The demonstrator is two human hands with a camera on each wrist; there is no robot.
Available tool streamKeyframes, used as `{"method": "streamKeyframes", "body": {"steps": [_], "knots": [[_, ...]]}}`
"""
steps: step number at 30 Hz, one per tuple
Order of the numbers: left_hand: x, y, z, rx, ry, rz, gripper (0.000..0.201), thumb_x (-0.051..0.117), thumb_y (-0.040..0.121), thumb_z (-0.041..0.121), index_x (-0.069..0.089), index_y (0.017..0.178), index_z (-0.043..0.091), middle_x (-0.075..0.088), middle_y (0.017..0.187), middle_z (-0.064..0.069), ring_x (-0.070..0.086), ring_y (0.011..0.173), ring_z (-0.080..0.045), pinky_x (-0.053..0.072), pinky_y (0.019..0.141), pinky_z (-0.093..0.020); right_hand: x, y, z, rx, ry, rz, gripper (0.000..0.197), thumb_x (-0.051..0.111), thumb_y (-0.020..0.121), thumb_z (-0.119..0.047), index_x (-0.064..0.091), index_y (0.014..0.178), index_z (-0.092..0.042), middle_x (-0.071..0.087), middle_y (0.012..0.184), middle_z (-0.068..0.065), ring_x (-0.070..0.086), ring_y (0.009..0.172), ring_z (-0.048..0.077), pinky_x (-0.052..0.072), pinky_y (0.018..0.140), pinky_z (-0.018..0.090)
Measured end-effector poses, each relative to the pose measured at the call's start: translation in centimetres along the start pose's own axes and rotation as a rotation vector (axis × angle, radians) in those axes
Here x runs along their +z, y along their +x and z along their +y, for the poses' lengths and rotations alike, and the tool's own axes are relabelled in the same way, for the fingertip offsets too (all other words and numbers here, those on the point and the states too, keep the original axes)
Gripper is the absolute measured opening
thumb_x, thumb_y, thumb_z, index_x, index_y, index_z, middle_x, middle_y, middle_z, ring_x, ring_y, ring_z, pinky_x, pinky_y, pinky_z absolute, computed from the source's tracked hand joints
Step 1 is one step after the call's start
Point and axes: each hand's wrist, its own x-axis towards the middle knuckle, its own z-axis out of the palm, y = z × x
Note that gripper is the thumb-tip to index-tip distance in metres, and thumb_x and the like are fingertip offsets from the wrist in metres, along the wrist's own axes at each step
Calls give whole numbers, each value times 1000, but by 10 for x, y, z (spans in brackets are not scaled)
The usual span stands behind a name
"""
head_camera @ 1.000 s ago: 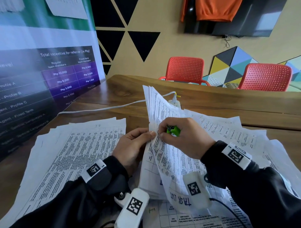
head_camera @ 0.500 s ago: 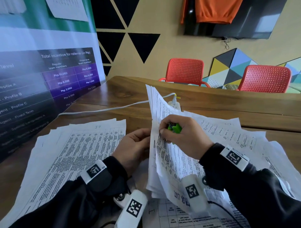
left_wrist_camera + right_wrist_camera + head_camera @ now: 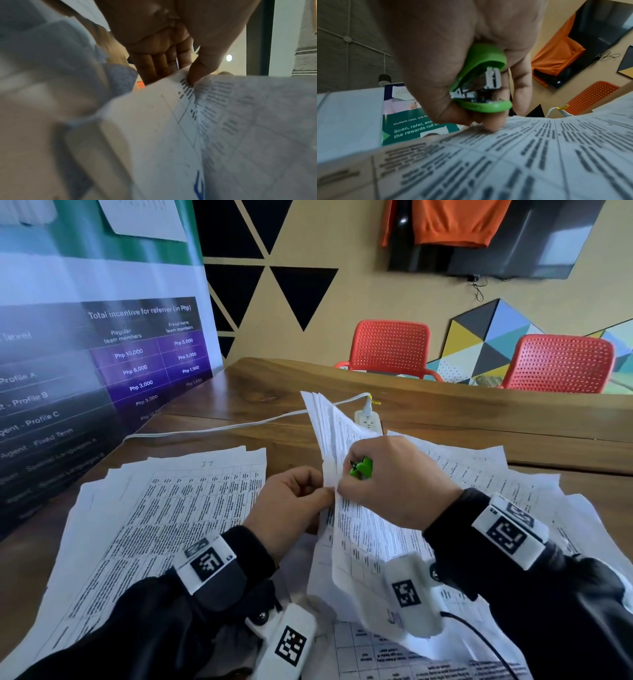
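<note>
The sheaf of papers [image 3: 340,434] is held tilted up over the bench [image 3: 479,426], its long axis running toward the far edge. Its left edge is pinched by fingers of the left hand [image 3: 287,508]. The green stapler [image 3: 361,468], gripped in the curled right hand [image 3: 397,487], lies just right of that edge.

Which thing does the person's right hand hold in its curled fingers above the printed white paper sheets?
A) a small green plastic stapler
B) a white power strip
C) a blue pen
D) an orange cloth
A: the right wrist view shows the small green plastic stapler inside the curled right hand, just above the printed white paper sheets.
</note>
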Motion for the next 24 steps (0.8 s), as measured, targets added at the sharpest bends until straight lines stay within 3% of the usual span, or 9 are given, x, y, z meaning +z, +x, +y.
{"method": "streamKeyframes", "body": {"steps": [3,5,7,8,12,14,19,24], "knots": [[2,-3,4,0,-56,-9,19,63,91,1,61,73,4,63,66,-16,60,52,-18,49,49,-24,-9,-1,0,5,19,16,17,65,74,-36,66,72,-20,65,70,-2,59,69,16,54,63,36],[4,-5,7,-27,-99,-46,18,64,93,16,68,79,5,66,74,-16,61,58,-22,52,51,-27,-10,-1,-1,0,-4,16,17,65,76,-37,66,73,-20,65,69,-3,59,69,16,55,64,36],[6,-7,9,-48,-133,-76,34,70,83,36,73,88,3,67,82,-22,62,68,-29,56,55,-32,-7,-1,-1,-13,-9,21,19,67,78,-40,67,75,-22,63,67,-5,57,66,12,52,61,32],[5,-7,9,-54,-129,-84,39,73,76,39,73,90,2,67,84,-23,62,70,-30,56,55,-33,-6,-1,0,-18,-2,15,19,68,80,-42,67,76,-23,62,66,-6,56,65,9,49,59,30],[-1,-4,8,-47,-88,-52,9,69,87,10,75,90,4,73,81,-18,66,59,-21,54,51,-26,-1,2,9,-23,122,-40,8,70,80,-30,67,74,-26,64,67,-9,56,64,6,46,60,24],[-2,-4,5,-56,-81,-25,10,66,90,4,76,91,3,74,82,-18,68,60,-20,55,53,-26,1,2,10,-31,126,-55,6,70,80,-28,67,74,-28,64,67,-10,56,66,6,49,61,25],[-2,-3,0,-56,-93,18,13,67,90,3,79,91,6,76,92,-20,71,71,-25,59,63,-31,3,0,9,-74,22,-18,10,67,84,-35,67,78,-27,65,72,-9,57,70,9,50,62,28],[0,-4,3,-48,-32,16,14,65,92,3,78,91,7,77,88,-17,72,69,-21,56,60,-29,4,0,6,-65,-95,-39,16,62,85,-40,65,79,-26,65,74,-6,59,71,14,47,59,29]]}}
